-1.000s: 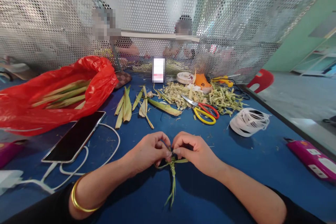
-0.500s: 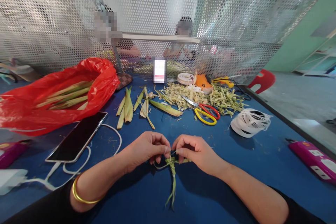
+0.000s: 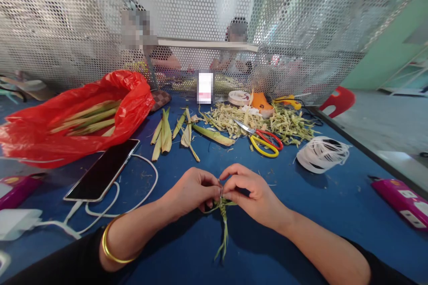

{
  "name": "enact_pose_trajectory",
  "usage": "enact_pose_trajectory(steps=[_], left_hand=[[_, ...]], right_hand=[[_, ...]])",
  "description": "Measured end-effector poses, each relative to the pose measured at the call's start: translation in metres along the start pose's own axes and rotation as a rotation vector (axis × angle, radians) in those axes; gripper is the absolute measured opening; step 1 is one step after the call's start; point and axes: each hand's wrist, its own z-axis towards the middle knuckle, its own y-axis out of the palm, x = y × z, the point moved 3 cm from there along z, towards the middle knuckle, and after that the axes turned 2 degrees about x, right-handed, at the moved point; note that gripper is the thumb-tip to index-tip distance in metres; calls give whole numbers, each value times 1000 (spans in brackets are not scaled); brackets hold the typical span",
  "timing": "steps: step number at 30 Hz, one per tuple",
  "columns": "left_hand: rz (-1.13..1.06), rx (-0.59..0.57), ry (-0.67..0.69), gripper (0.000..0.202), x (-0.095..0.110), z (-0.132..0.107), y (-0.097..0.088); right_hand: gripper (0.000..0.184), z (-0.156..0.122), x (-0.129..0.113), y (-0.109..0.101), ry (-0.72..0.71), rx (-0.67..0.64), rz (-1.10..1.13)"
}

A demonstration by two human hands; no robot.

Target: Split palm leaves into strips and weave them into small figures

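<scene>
- Leaf bundle point(image 3: 223, 208) lies on the blue table point(image 3: 301, 213) just in front of you, its loose green ends trailing toward you.
- Your left hand point(image 3: 194, 189) and right hand point(image 3: 249, 192) meet over its knotted top, and the fingertips of both pinch it.
- To their left, a dark phone point(image 3: 103, 169) lies screen up.
- Farther on, yellow-and-red scissors point(image 3: 264, 141) rest against leaf trimmings point(image 3: 287, 124).
- By the mesh point(image 3: 200, 9) stands a small card point(image 3: 205, 87); its print is blurred.
</scene>
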Motion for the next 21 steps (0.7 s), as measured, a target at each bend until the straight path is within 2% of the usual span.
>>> enact_pose_trajectory(steps=[7,10,14,21], left_hand=[[45,2,-6,16,1,0,4],[23,-26,-20,18,1,-1,6],[-37,-82,-18,16,1,-2,5],[-4,-152,8,15,-1,0,3]], right_hand=[[10,0,-3,2,-50,22,4],[9,0,-1,1,4,82,-22],[11,-1,4,0,78,90,-43],[11,-1,4,1,112,115,-71]])
